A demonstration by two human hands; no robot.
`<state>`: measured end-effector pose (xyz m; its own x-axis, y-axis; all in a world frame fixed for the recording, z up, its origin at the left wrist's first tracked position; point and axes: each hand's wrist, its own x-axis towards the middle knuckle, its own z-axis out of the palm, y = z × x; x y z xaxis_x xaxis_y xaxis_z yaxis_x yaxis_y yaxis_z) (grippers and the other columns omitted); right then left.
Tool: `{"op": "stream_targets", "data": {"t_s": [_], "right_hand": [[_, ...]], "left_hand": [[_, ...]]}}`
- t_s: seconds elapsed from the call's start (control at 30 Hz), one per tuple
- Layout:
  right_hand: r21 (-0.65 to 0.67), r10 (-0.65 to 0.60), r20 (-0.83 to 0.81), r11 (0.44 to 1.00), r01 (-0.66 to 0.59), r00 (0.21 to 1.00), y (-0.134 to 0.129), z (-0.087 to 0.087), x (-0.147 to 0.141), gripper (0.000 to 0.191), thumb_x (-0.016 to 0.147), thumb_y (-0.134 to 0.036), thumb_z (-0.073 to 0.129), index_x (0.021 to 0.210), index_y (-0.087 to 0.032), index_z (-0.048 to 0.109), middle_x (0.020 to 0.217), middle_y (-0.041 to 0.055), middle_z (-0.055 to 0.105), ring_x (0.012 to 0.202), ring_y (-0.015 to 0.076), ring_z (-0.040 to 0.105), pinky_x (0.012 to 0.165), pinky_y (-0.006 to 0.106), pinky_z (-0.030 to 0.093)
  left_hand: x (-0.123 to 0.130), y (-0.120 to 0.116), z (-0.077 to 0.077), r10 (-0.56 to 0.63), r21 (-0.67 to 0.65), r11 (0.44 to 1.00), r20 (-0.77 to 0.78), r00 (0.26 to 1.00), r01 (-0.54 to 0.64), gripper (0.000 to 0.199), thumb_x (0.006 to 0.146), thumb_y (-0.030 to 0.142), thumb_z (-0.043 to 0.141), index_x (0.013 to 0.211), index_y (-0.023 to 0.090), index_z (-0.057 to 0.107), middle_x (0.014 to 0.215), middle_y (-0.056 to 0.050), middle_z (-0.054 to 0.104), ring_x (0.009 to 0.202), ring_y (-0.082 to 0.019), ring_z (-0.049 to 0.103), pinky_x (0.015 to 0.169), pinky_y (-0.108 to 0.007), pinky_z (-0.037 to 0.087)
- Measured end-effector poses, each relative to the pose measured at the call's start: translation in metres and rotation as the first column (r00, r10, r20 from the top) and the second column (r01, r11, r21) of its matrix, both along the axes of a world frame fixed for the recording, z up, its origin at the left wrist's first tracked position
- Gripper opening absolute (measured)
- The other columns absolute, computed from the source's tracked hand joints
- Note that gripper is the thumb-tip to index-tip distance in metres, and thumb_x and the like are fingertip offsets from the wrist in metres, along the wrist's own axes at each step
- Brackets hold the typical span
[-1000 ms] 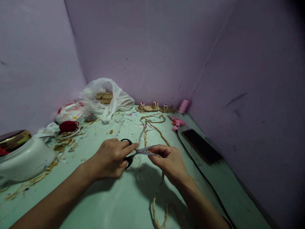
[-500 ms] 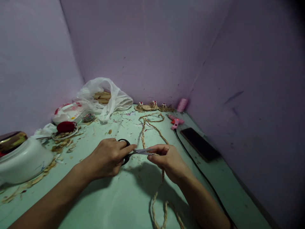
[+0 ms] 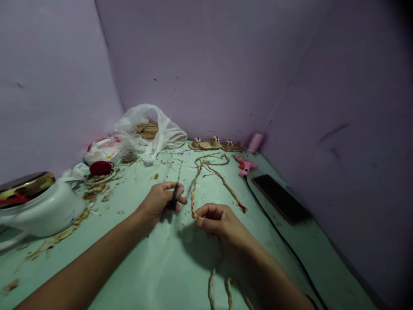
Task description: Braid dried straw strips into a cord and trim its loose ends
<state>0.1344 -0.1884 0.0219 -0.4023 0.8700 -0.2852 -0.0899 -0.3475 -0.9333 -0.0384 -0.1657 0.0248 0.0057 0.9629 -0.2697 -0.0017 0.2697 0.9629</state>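
My left hand (image 3: 164,200) is closed around the black handles of a pair of scissors (image 3: 174,197), whose blades point away from me toward the wall. Between the thumb and fingers of my right hand (image 3: 217,220) I pinch a braided straw cord (image 3: 194,193). From that pinch the cord runs up the table, loops at the far end and comes back to a dark reddish end lying loose on the right. More of the cord hangs below my right hand toward the near edge. The scissors are apart from the cord.
A pink glue gun (image 3: 247,165) with a black cable and a dark phone (image 3: 280,198) lie to the right. Pink thread (image 3: 256,143) and small woven sandals (image 3: 206,144) stand by the wall. A plastic bag (image 3: 166,133), red ball (image 3: 100,168) and white pot (image 3: 54,211) are left.
The scissors have left the cord at my right hand; my left hand moved left and turned their blades away from me. A loose cord end now shows right of my right hand.
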Motion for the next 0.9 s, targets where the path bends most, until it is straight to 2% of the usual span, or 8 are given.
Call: {"op": "stream_targets", "data": {"t_s": [0.1,0.27,0.4,0.5,0.63,0.7,0.77,0.9], "right_hand": [[-0.021,0.087,-0.001,0.996,-0.087,0.996,-0.006,-0.002,-0.007,0.015,0.049,-0.018,0.069,0.061,-0.013,0.063,0.043,-0.0065,0.050,0.037,0.0028,0.036,0.040,0.018,0.024],[-0.068,0.101,0.020,0.993,-0.100,0.995,-0.009,-0.003,-0.011,0.013,0.046,-0.017,0.070,0.055,-0.012,0.061,0.038,-0.0070,0.048,0.035,0.0019,0.033,0.040,0.018,0.023],[-0.080,0.006,0.060,0.997,-0.001,0.998,-0.005,-0.009,-0.008,0.014,0.045,-0.017,0.070,0.054,-0.012,0.061,0.039,-0.0048,0.052,0.034,0.0032,0.036,0.039,0.018,0.022],[-0.092,0.020,0.072,0.996,-0.013,0.997,-0.001,-0.011,-0.004,0.015,0.044,-0.017,0.071,0.053,-0.013,0.060,0.038,-0.0045,0.051,0.034,0.0041,0.038,0.040,0.019,0.025],[-0.043,0.114,0.063,0.993,-0.111,0.991,0.002,-0.004,0.003,0.027,0.044,-0.018,0.075,0.069,-0.013,0.065,0.059,0.0013,0.064,0.051,0.0104,0.054,0.051,0.022,0.039],[0.061,0.091,0.036,0.994,-0.093,0.995,0.003,0.002,0.003,0.039,0.048,-0.020,0.076,0.086,-0.015,0.066,0.082,0.0057,0.067,0.074,0.0159,0.060,0.066,0.027,0.044],[0.132,0.033,-0.003,0.991,-0.033,0.999,0.003,0.005,0.000,0.044,0.051,-0.024,0.076,0.092,-0.016,0.064,0.090,0.0071,0.066,0.085,0.0181,0.059,0.075,0.030,0.044],[0.059,-0.100,-0.052,0.993,0.103,0.994,0.003,0.000,-0.013,0.035,0.049,-0.030,0.078,0.075,-0.013,0.063,0.067,0.0044,0.067,0.061,0.0136,0.060,0.062,0.026,0.046]], "left_hand": [[0.005,0.006,-0.011,-0.004,-0.202,0.978,0.268,0.963,0.060,0.032,0.066,0.036,0.062,0.086,0.012,0.055,0.065,-0.009,0.063,0.038,-0.006,0.047,0.032,-0.013,0.018],[0.004,0.013,-0.010,0.098,-0.129,0.991,0.474,0.875,-0.041,0.029,0.059,0.013,0.063,0.087,0.012,0.054,0.060,-0.004,0.060,0.040,-0.005,0.046,0.033,-0.012,0.022],[-0.002,0.014,0.000,0.171,0.043,0.974,0.496,0.852,-0.220,0.041,0.051,0.006,0.064,0.088,0.017,0.049,0.054,0.004,0.054,0.041,-0.005,0.048,0.035,-0.012,0.027],[-0.002,0.010,0.004,0.178,0.181,0.938,0.476,0.861,-0.294,0.046,0.049,0.008,0.067,0.089,0.018,0.047,0.057,0.006,0.055,0.043,-0.005,0.049,0.042,-0.013,0.035],[0.005,0.004,0.006,0.163,0.227,0.936,0.396,0.904,-0.269,0.047,0.048,0.013,0.071,0.088,0.017,0.047,0.055,0.006,0.055,0.043,-0.006,0.050,0.045,-0.016,0.037],[0.009,0.002,0.005,0.149,0.234,0.941,0.371,0.917,-0.247,0.046,0.048,0.014,0.071,0.088,0.017,0.048,0.054,0.006,0.055,0.044,-0.007,0.050,0.046,-0.017,0.037],[0.013,0.001,0.002,0.126,0.243,0.944,0.356,0.926,-0.222,0.046,0.049,0.015,0.071,0.089,0.017,0.048,0.056,0.005,0.056,0.046,-0.008,0.051,0.047,-0.018,0.037],[0.019,0.003,-0.003,0.125,0.251,0.943,0.342,0.931,-0.219,0.045,0.050,0.015,0.071,0.089,0.018,0.049,0.058,0.005,0.057,0.047,-0.009,0.052,0.047,-0.019,0.039]]}}
